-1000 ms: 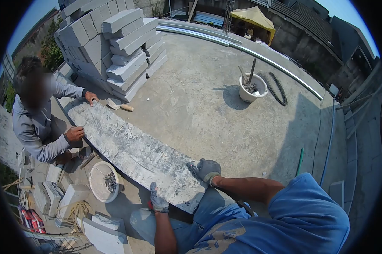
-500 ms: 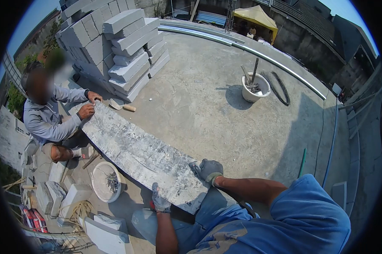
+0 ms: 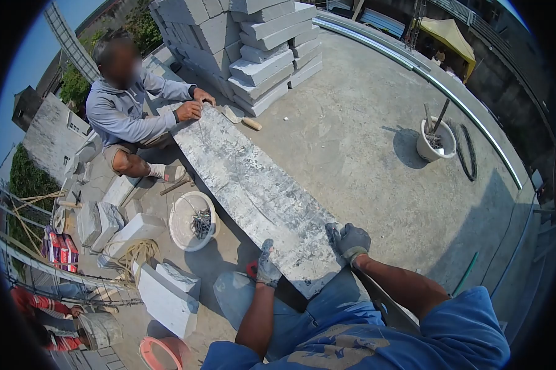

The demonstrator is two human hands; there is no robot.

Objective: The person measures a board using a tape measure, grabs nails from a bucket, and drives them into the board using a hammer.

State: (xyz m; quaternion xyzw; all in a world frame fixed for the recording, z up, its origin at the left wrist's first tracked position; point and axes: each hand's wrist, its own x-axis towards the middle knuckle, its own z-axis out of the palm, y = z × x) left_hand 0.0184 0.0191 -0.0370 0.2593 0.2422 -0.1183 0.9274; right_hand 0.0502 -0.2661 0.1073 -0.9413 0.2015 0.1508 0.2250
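A long board [image 3: 247, 185], smeared grey and white, slants from the co-worker down to my lap. My left hand [image 3: 268, 265], in a grey glove, grips its near left edge, with something red beside the wrist. On the right edge close to the near end is my right hand [image 3: 350, 240], in a dark grey glove, its fingers closed on the board. At the far end a crouching person [image 3: 127, 102] in a grey hoodie has both hands on the board.
Stacked pale blocks [image 3: 259, 55] rise behind the far end, near a trowel [image 3: 251, 123]. A white bucket of nails [image 3: 193, 220] stands left of the board, another bucket [image 3: 436, 140] at right. Lower left are loose blocks [image 3: 167, 299], a pink bucket [image 3: 160, 354] and another person's red sleeve [image 3: 40, 302].
The view has swung left, bringing in the red-sleeved person and pink bucket. The co-worker's lower hand has moved up to the board's far end. My hands keep their hold.
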